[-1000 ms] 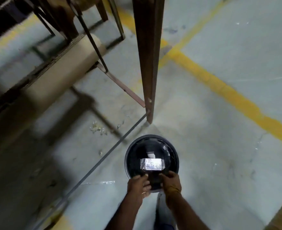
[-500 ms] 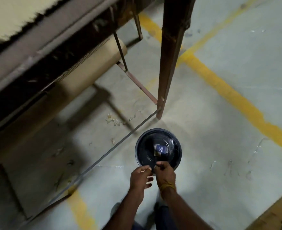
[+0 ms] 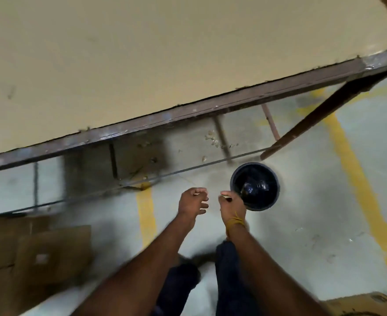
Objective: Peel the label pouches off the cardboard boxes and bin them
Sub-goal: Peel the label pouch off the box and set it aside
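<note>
Black bin (image 3: 271, 202) holds a crumpled pouch (image 3: 255, 186); left hand (image 3: 193, 201) and right hand (image 3: 231, 204) hang loose, holding nothing

Head view, looking down. Both arms reach forward over the floor (image 3: 302, 201). Left hand (image 3: 193, 200) and right hand (image 3: 231, 205) hold nothing, fingers loosely curled. A black bin (image 3: 255, 187) stands just beside the right hand, a pouch (image 3: 253, 187) inside. Tabletop (image 3: 142, 53) above; flattened boxes (image 3: 39, 254) at lower left.
</note>
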Action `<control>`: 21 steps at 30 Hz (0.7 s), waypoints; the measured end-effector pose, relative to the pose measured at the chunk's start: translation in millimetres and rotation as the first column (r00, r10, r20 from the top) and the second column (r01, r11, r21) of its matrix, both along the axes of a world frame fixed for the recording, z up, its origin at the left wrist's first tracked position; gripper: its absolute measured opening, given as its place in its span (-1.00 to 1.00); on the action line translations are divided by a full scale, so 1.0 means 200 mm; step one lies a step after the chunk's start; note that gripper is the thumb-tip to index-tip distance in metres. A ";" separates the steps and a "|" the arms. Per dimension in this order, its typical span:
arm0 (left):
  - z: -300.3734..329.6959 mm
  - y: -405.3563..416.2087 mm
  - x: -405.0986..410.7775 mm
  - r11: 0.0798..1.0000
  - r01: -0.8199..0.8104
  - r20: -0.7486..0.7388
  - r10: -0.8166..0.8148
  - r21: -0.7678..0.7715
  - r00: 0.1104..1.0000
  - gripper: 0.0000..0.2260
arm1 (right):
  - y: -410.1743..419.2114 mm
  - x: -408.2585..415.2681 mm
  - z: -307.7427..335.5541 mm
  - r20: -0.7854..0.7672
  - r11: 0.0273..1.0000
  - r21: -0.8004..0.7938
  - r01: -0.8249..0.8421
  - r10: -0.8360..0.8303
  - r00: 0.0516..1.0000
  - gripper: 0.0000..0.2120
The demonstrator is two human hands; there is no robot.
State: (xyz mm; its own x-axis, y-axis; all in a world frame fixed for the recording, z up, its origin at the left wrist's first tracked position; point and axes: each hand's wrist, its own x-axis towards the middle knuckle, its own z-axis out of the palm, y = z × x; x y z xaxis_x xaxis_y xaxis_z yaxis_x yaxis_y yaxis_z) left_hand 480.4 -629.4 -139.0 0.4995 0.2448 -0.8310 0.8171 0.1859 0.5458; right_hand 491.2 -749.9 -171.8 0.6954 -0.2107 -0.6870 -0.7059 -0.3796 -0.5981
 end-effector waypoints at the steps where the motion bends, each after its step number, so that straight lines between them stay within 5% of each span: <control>1: 0.06 0.10 -0.07 0.999 -0.034 0.013 0.034 0.003 0.999 -0.85 | 0.09 -0.04 0.06 0.016 0.999 -0.009 -0.048 0.049 0.999 -0.92; 11: 0.45 1.03 -0.93 0.895 -0.442 0.093 0.435 0.064 0.895 -0.92 | 1.12 -0.61 0.60 0.128 0.887 0.030 -0.461 0.454 0.882 -0.92; 16: 0.54 1.42 -1.27 0.778 -0.592 0.148 0.573 0.211 0.806 -0.92 | 1.57 -0.79 0.76 0.233 0.610 -0.077 -0.789 0.780 0.581 -0.84; 21: 0.55 1.77 -1.52 0.648 -0.659 0.153 0.659 0.380 0.736 -0.88 | 2.02 -0.91 0.87 0.245 0.333 -0.178 -0.926 0.926 0.286 -0.78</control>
